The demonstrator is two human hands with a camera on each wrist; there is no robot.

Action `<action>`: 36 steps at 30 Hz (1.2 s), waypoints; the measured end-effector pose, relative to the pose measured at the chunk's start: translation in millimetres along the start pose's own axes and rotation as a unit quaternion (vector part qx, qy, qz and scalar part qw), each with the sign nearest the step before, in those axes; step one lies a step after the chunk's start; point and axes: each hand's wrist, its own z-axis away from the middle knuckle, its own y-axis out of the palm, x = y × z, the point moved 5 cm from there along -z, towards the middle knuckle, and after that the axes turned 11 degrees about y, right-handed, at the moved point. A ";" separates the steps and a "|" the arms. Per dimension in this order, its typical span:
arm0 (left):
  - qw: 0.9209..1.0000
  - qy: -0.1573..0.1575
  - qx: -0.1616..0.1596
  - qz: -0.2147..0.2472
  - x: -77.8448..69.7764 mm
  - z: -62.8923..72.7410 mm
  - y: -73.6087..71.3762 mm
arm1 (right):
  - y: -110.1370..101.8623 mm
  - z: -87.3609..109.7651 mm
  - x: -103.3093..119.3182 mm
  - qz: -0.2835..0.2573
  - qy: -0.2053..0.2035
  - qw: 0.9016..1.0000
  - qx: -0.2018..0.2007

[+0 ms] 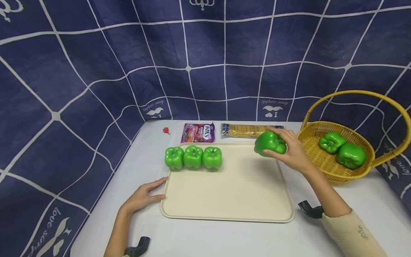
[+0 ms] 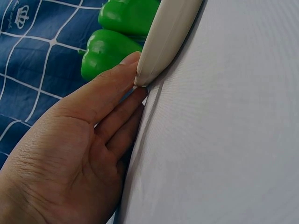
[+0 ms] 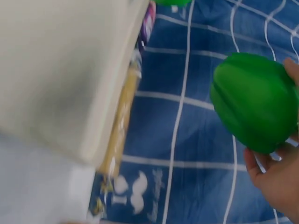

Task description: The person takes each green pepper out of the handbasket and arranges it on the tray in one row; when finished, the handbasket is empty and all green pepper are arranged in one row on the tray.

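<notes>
"What is done?"
"Three peppers [image 1: 193, 157] are lined at the tray's [image 1: 228, 192] corner; a fourth pepper [image 1: 269, 142] is pinched by the right hand [image 1: 291, 150]"
"Remaining?"
"Two, in the basket [image 1: 310, 147]; the tray is touched by the left hand [image 1: 142, 197], fingers spread"

Green peppers [image 1: 270, 142] look like smooth, properly shiny plastic, while the tray [image 1: 231, 192] is smooth too but way more matt, also plastic by the look of it. The basket [image 1: 309, 157] has that rough woven wicker texture with a bit of sheen, and the Fox's bag [image 1: 197, 133] and long yellow packet [image 1: 244, 130] are both glossy plastic film. Backdrop [image 1: 244, 46] is matt printed cloth, and the bench [image 1: 240, 239] top looks matt as well.
</notes>
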 end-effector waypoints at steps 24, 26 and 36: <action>1.000 0.013 0.007 -0.016 1.4 -1.2 1.9 | 111.2 -11.9 -5.8 0.089 -0.018 0.985 0.149; 1.000 0.003 0.003 -0.009 1.4 -1.0 1.3 | 112.4 -10.7 -6.4 0.092 -0.021 0.983 0.156; 1.000 -0.004 0.002 0.003 1.0 -0.3 -1.3 | 112.8 -3.1 -9.4 0.064 -0.009 0.973 0.222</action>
